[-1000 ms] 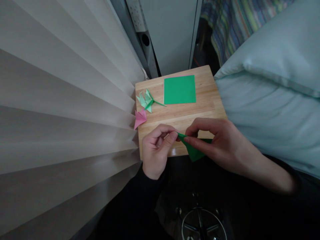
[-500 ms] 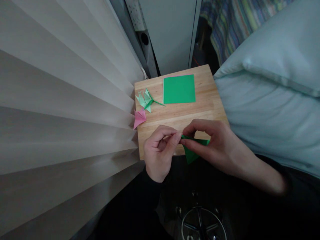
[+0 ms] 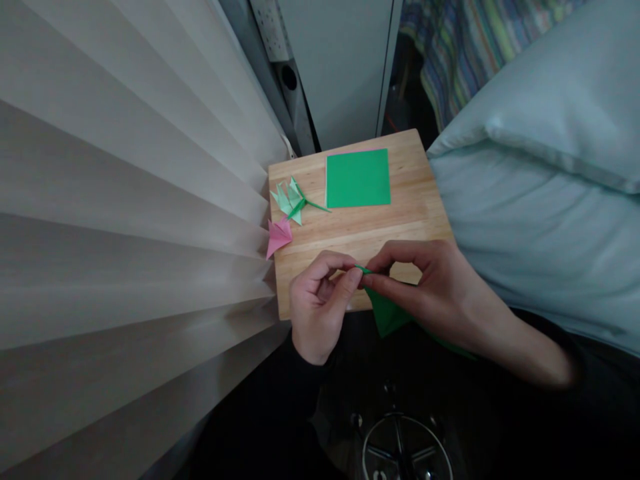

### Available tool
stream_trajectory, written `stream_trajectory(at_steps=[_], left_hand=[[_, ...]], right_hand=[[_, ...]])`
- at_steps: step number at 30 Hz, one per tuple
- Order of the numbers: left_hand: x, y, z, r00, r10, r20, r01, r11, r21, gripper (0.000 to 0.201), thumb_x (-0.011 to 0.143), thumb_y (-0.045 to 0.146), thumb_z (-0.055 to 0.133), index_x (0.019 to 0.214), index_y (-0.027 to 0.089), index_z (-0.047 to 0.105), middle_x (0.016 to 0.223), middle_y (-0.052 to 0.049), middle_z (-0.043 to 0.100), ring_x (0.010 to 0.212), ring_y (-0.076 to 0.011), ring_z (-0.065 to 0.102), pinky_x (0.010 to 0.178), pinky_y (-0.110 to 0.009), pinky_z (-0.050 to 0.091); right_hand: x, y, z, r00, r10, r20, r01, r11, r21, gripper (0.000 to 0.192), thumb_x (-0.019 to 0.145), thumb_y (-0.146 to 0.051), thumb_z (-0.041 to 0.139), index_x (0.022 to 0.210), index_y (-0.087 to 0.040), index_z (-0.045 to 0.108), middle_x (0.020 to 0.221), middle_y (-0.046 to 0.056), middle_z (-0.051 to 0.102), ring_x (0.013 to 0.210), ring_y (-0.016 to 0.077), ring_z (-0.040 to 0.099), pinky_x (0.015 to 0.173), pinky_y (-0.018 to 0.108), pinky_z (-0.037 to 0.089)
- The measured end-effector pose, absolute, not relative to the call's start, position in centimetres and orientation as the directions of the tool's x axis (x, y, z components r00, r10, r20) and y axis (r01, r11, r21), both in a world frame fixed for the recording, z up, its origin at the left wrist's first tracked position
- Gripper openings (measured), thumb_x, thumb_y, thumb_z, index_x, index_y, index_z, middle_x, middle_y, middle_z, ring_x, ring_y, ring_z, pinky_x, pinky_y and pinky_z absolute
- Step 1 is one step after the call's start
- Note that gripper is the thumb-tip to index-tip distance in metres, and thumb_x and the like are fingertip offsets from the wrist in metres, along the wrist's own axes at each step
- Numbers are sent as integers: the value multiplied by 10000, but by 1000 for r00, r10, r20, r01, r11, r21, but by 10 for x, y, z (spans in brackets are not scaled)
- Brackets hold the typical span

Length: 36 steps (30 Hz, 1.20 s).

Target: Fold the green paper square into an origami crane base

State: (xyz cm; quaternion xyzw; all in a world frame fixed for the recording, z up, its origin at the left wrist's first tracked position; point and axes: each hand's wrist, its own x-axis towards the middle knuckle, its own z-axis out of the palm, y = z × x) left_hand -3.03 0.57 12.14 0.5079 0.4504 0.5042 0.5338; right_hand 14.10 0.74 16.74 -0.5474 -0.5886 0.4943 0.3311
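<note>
While my left hand (image 3: 320, 310) pinches the tip of the folded green paper (image 3: 387, 312) between thumb and forefinger, my right hand (image 3: 425, 287) grips the same piece just beside it, thumb under and fingers curled over the top. Both hands are closed on the paper, their fingertips almost touching at its pointed end. That paper hangs at the near edge of the board (image 3: 360, 230), partly over the wood and partly over my dark lap; its wider part drops below my right fingers, and a thin strip of green shows under my right wrist.

Farther back on the board lies a flat green square (image 3: 358, 178), well apart from my hands. To its left sits a pale green folded flower (image 3: 291, 200) with a darker green stem pointing toward the square. A pink folded flower (image 3: 279, 235) rests at the board's left edge, just below the green one and touching the curtain (image 3: 125, 220) that fills the left side of the view in broad pleats.

On the right a pale blue pillow (image 3: 540, 167) presses against the board's right edge. Behind the board stands a grey cabinet (image 3: 340, 67), and striped fabric (image 3: 460, 47) shows at the top right. Below my hands, a chair base (image 3: 405, 450) glints in the dark.
</note>
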Motion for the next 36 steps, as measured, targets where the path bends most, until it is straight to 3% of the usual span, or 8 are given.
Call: stream_trajectory(at_steps=[16,24,30,36], left_hand=[[-26,5,123,28,998,53,-73,-51,996,144,888,272,779,782,183,741,747,-6,657,703,-119,607,623,-212,512],[-29,4,110,38,991,-128,-121,131,984,306,991,414,642,808,185,731,778,-24,682,708,-133,619,658,-251,525],[-26,8,119,59,990,-128,-26,129,991,166,870,321,772,814,173,719,710,2,668,663,-124,627,643,-235,543],[-26,11,121,33,992,-121,31,120,992,148,859,289,749,782,171,704,670,11,650,630,-116,624,615,-220,552]], right_hand=[[139,7,165,-177,970,-167,323,-103,-941,107,863,-208,734,763,-187,765,728,-10,767,692,158,686,665,277,507],[140,12,154,-198,946,-259,251,-206,-946,104,844,-229,730,775,-181,790,751,2,791,735,166,708,688,271,501],[143,15,145,-199,934,-296,246,-245,-938,105,830,-229,717,778,-191,801,775,4,796,761,172,705,708,279,492],[140,15,146,-201,929,-311,280,-250,-927,131,838,-270,717,794,-177,798,771,16,793,748,177,692,689,285,487]])
